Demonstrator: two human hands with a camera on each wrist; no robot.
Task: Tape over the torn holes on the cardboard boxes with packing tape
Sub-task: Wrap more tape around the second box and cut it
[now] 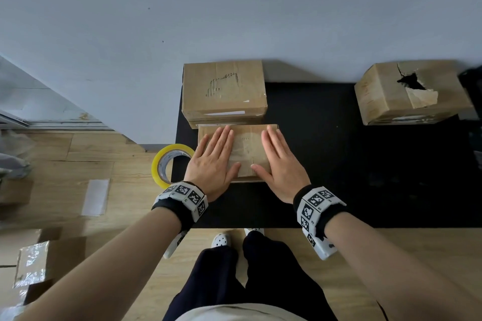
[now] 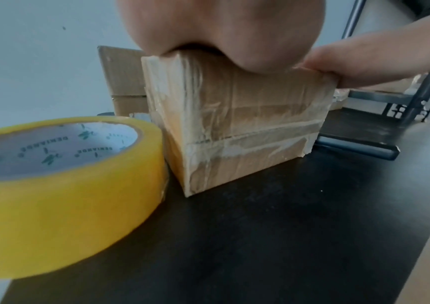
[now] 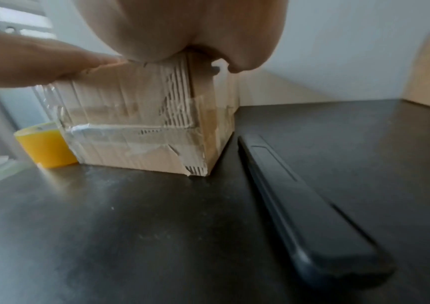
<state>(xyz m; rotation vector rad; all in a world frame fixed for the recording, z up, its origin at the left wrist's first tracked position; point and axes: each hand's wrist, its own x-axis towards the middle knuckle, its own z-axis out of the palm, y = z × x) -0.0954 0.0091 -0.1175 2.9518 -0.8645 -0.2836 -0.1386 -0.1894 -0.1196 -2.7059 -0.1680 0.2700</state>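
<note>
A small cardboard box (image 1: 246, 148) wrapped in clear tape stands on the black table (image 1: 339, 164) in front of me. My left hand (image 1: 215, 156) lies flat on the left half of its top, fingers straight. My right hand (image 1: 279, 159) lies flat on the right half the same way. The box's taped side (image 2: 237, 123) shows in the left wrist view, and its torn, taped corner (image 3: 177, 115) in the right wrist view. A yellow tape roll (image 1: 167, 164) lies at the table's left edge, touching the box (image 2: 60, 185).
A larger box (image 1: 224, 91) with a scuffed top stands right behind the small one. Another box (image 1: 409, 91) with a big torn hole sits at the back right. A long black flat object (image 3: 312, 205) lies right of the small box. Cardboard pieces lie on the wooden floor (image 1: 78, 164).
</note>
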